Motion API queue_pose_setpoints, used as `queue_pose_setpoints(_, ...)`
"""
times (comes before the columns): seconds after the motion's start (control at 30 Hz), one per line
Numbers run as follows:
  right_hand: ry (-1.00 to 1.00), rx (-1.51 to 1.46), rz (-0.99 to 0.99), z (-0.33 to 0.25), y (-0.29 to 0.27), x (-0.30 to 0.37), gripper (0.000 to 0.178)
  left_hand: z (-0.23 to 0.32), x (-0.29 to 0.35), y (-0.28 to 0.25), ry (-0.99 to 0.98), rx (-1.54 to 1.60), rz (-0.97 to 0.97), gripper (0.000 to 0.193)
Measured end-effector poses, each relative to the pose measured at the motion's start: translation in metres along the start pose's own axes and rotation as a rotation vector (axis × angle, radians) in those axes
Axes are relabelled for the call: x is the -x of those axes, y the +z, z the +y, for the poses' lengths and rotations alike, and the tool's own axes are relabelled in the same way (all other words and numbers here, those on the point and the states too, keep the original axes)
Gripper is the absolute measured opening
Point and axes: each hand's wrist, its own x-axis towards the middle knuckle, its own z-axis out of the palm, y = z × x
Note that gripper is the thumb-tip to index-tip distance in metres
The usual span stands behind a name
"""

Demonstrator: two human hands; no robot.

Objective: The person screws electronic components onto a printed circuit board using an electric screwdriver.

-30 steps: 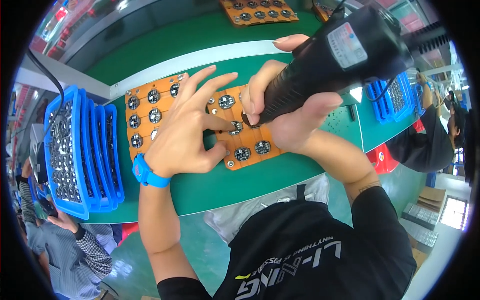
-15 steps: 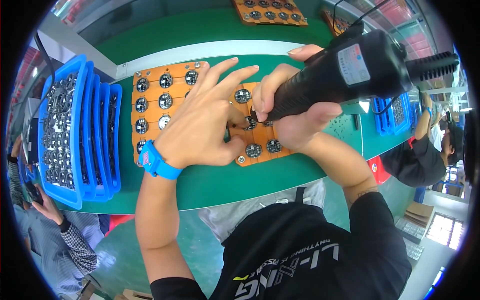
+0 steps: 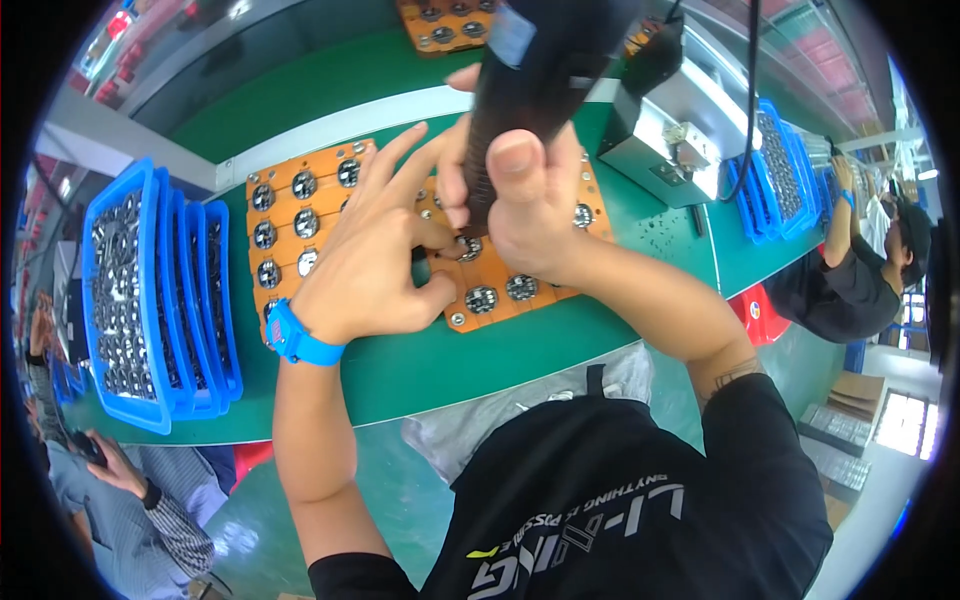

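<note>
My right hand [image 3: 525, 205] is wrapped round a thick black electric screwdriver [image 3: 535, 85], slightly blurred and held nearly upright, with its lower end over an orange fixture board [image 3: 284, 210]. The tip is close to a small round circuit board [image 3: 468, 248]; whether they touch is hidden. My left hand [image 3: 365, 265], with a blue wrist strap [image 3: 300, 335], lies across the fixture with its fingers apart. Its index finger and thumb are bent beside that circuit board, a gap between them. More round circuit boards [image 3: 481, 299] sit in rows in the fixture's pockets.
Blue trays [image 3: 163, 400] of round parts stand stacked at the left, more blue trays [image 3: 790, 180] at the right. A grey metal box [image 3: 650, 150] with a hanging cable [image 3: 752, 100] stands behind small scattered pieces [image 3: 660, 235]. Another orange fixture [image 3: 410, 20] lies beyond. Co-workers sit on both sides.
The screwdriver has swung from leaning far right to nearly upright, and my right wrist has turned with it. The grey box now shows. My left hand keeps its place on the fixture.
</note>
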Motion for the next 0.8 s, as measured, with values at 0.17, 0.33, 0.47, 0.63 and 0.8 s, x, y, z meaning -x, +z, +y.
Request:
queue_pose_setpoints(0.17, 0.118, 0.209, 0.083, -0.043, -0.029, -0.006, 0.109, 0.005, -0.001, -0.001, -0.008, -0.012, 0.019, 0.025)
queue_pose_setpoints(0.33, -0.225, 0.567, 0.341, -0.087, -0.118, -0.007, 0.085, 0.004, -0.001, -0.003, 0.016, -0.041, 0.023, 0.018)
queue_pose_setpoints(0.47, -0.269, 0.409, 0.564, -0.096, -0.158, -0.007, 0.077, -0.002, -0.003, -0.005, 0.018, -0.030, 0.009, 0.025)
queue_pose_setpoints(0.63, -0.294, 0.445, 0.559, -0.087, -0.160, -0.014, 0.073, -0.004, -0.004, -0.004, 0.012, -0.028, 0.000, 0.026)
queue_pose_setpoints(0.8, -0.443, -0.732, -0.025, -0.062, -0.172, -0.035, 0.085, -0.001, -0.006, -0.004, 0.025, -0.036, -0.002, 0.029)
